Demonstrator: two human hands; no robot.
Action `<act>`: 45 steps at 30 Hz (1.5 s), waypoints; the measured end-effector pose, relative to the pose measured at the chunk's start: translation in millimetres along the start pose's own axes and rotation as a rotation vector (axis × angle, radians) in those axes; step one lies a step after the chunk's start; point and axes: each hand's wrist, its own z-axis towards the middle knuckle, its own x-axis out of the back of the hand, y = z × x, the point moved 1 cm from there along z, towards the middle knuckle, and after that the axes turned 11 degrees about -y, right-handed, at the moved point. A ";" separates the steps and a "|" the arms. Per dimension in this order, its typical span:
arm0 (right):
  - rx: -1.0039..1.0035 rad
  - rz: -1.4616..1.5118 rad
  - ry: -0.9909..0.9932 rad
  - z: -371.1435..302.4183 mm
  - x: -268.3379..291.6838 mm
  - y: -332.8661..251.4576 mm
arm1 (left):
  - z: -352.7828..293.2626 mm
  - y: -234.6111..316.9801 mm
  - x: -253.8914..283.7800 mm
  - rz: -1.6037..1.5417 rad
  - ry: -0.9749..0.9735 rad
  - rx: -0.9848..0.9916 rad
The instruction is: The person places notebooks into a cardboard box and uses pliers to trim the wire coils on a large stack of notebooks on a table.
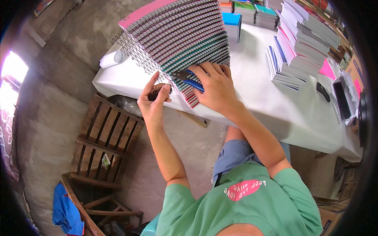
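A tall stack of spiral-bound notebooks (177, 35) stands on the table, its wire-bound edges turned toward me and a pink cover on top. Loose wire coil ends (136, 51) stick out past the left side of the stack. My right hand (216, 86) grips blue-handled wire cutters (193, 83), their jaws at the left edge of the stack, by the lower coils. Just left of the jaws, my left hand (154, 98) cups a dark clump of wire offcuts (157, 92) in its palm. Its index finger and thumb point up toward the coil ends.
White-covered table (252, 94); tall stacks of unbound book blocks (299, 43) at right. Notebooks (244, 11) line the back. A black-handled tool (323, 92) and a black brush-like item (341, 98) lie far right. Wooden slatted pallet (106, 137) leans below left.
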 end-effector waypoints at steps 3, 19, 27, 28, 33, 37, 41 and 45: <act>-0.018 -0.007 -0.013 3.0 -1.2 -5.1 | 3.2 1.7 -0.8 0.041 0.022 0.001; -0.034 0.066 -0.043 1.6 8.3 1.2 | 1.9 -5.1 11.1 -0.102 0.112 0.010; -0.020 -0.054 0.015 7.7 5.4 -13.6 | 6.9 4.4 7.4 -0.039 0.017 -0.022; -0.018 -0.057 0.019 8.1 5.6 -15.1 | 8.1 4.9 6.5 -0.018 0.029 -0.018; -0.005 -0.064 0.001 11.5 6.7 -20.9 | 13.0 3.8 5.7 -0.007 0.043 -0.023; 0.024 -0.001 -0.076 13.8 3.1 -7.5 | 14.5 -2.4 -1.8 -0.062 0.113 -0.075; -0.077 0.107 -0.255 17.3 16.3 -7.5 | 12.6 -1.0 0.8 -0.049 0.162 -0.113; -0.023 0.004 0.021 14.5 23.6 -8.1 | 13.4 6.7 6.1 -0.163 0.020 -0.025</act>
